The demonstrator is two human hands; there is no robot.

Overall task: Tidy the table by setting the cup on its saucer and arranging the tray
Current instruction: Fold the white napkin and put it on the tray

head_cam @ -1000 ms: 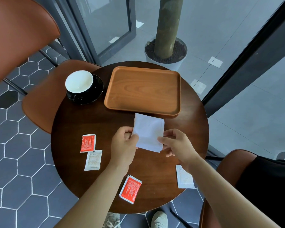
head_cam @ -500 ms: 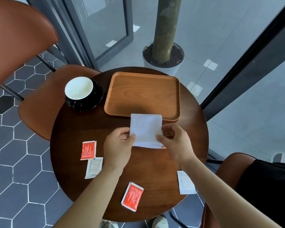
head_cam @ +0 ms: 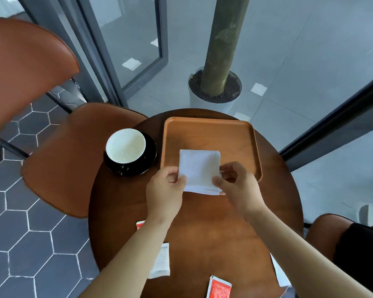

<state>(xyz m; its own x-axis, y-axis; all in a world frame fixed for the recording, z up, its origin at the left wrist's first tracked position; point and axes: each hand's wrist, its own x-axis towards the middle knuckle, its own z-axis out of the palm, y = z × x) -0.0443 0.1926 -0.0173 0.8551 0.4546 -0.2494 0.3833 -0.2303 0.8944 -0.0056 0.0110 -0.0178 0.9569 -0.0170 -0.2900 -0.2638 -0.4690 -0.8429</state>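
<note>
right now the left hand (head_cam: pixel 166 190) and the right hand (head_cam: pixel 237 186) each pinch a near corner of the folded white napkin (head_cam: pixel 199 168), its far half over the floor of the wooden tray (head_cam: pixel 209 134) and its near part crossing the tray's near rim; whether it rests there or hangs just above, i cannot tell. the cup (head_cam: pixel 125 145) already sits on its black saucer (head_cam: pixel 138 169), just left of the tray. i judge that letting go here would leave the napkin tilted across the rim, or its loose layers could fan open; a forearm might sweep the red packet (head_cam: pixel 219 287) off the near edge of the table (head_cam: pixel 213 222).
</note>
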